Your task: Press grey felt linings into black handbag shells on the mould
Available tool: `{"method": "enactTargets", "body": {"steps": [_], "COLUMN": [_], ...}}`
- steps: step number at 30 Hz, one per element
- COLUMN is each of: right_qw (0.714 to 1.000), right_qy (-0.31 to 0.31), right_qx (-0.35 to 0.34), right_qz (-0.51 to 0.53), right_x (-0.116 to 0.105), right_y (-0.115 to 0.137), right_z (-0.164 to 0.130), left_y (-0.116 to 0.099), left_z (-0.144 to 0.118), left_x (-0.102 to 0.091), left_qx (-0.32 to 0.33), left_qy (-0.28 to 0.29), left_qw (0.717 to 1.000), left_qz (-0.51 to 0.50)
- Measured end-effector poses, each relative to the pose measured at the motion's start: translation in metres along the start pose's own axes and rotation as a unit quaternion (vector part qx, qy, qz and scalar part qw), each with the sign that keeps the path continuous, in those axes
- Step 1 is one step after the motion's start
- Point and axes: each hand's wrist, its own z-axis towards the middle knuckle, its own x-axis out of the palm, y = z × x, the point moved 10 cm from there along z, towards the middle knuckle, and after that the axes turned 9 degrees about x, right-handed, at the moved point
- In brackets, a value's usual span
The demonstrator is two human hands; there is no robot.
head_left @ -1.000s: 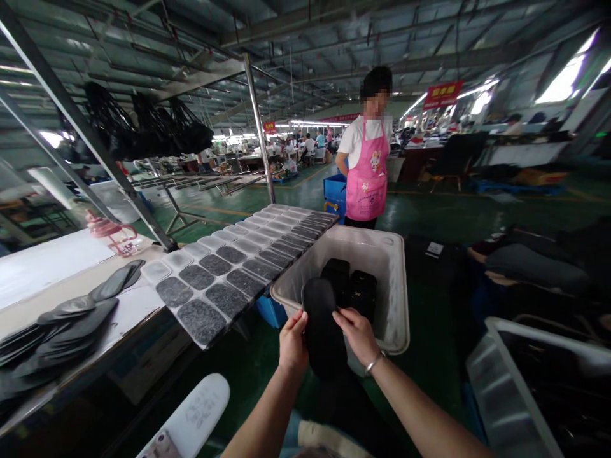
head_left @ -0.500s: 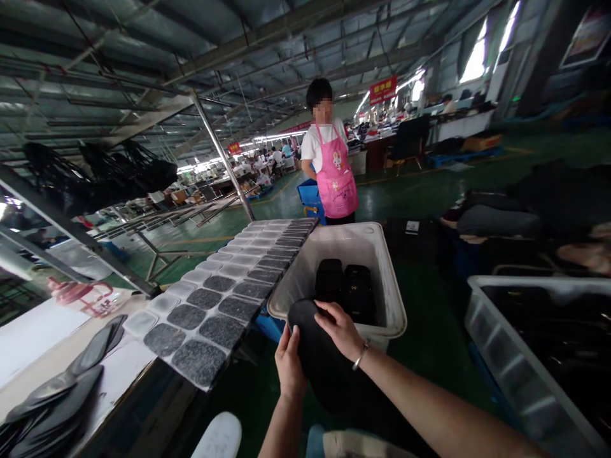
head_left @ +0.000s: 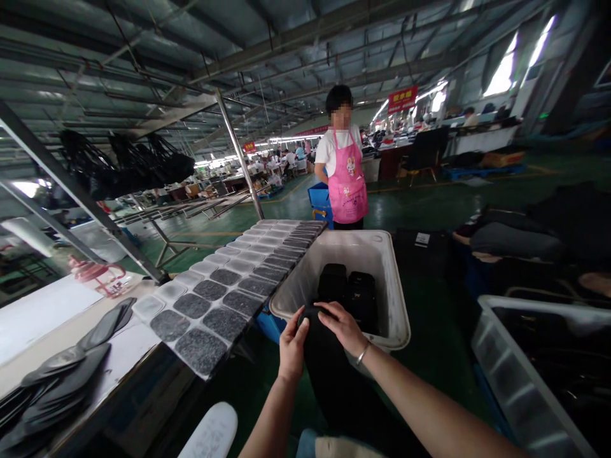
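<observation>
In front of me a black rounded panel hangs upright, its rounded top edge level with the bin's near rim. My left hand pinches its upper left edge between thumb and fingers. On the top and right of the same edge lies my right hand, fingers bent over it; a bracelet circles that wrist. The panel's lower part blends into the dark below. Just beyond my hands stands a white plastic bin with black bags inside.
At left, a slanted board carries rows of grey rounded pieces. Dark panels lie stacked on a table beside a pink-lidded jug. Another bin stands at right. A person in a pink apron stands behind the white bin.
The panel's top has turned more edge-on to me, and both hands have closed in on its top edge. The view has shifted slightly left.
</observation>
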Motion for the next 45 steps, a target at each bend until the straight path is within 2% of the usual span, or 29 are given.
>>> {"method": "enactTargets", "body": {"steps": [7, 12, 15, 18, 22, 24, 26, 29, 33, 35, 37, 39, 41, 43, 45], "right_qw": [0.999, 0.999, 0.998, 0.994, 0.981, 0.972, 0.965, 0.949, 0.914, 0.926, 0.958, 0.979, 0.987, 0.992, 0.995], "right_qy": [-0.012, -0.003, 0.020, 0.058, 0.115, 0.123, 0.107, 0.086, 0.120, 0.102, 0.048, -0.011, -0.038, -0.040, -0.037], "right_qx": [0.025, 0.037, 0.055, 0.085, 0.147, 0.185, 0.223, 0.291, 0.374, 0.347, 0.275, 0.203, 0.151, 0.113, 0.076], "right_qz": [0.021, 0.029, 0.024, 0.018, 0.047, 0.071, 0.086, 0.086, 0.102, 0.110, 0.065, -0.004, -0.041, -0.044, -0.052], "right_x": [-0.001, 0.002, 0.005, 0.014, 0.027, 0.024, 0.011, -0.006, 0.004, 0.005, -0.009, -0.032, -0.055, -0.074, -0.088], "right_y": [-0.012, -0.015, -0.016, -0.018, -0.033, -0.046, -0.062, -0.089, -0.105, -0.098, -0.084, -0.071, -0.060, -0.051, -0.039], "right_z": [-0.006, -0.006, -0.003, 0.003, 0.011, 0.009, -0.002, -0.041, -0.107, -0.115, -0.101, -0.077, -0.048, -0.020, 0.005], "left_y": [0.009, 0.000, -0.003, 0.005, 0.022, 0.030, 0.036, 0.039, 0.034, 0.028, 0.021, 0.016, 0.017, 0.022, 0.032], "left_z": [0.000, 0.000, 0.002, 0.002, -0.003, -0.008, -0.014, -0.021, -0.029, -0.033, -0.035, -0.038, -0.044, -0.056, -0.070], "left_x": [-0.001, 0.000, 0.003, -0.003, -0.033, -0.054, -0.075, -0.098, -0.106, -0.102, -0.096, -0.085, -0.070, -0.064, -0.058], "left_qx": [0.027, 0.034, 0.009, -0.037, -0.066, -0.066, -0.062, -0.036, 0.021, 0.035, 0.030, 0.003, -0.042, -0.076, -0.098], "left_qy": [-0.012, -0.001, 0.035, 0.048, -0.025, -0.083, -0.141, -0.214, -0.265, -0.267, -0.243, -0.188, -0.119, -0.107, -0.127], "left_qw": [0.999, 0.999, 0.999, 0.998, 0.997, 0.994, 0.988, 0.976, 0.963, 0.963, 0.969, 0.982, 0.992, 0.991, 0.987], "left_qz": [0.029, 0.035, 0.033, 0.028, 0.008, -0.006, -0.018, -0.032, -0.030, -0.020, -0.009, 0.007, 0.028, 0.036, 0.034]}}
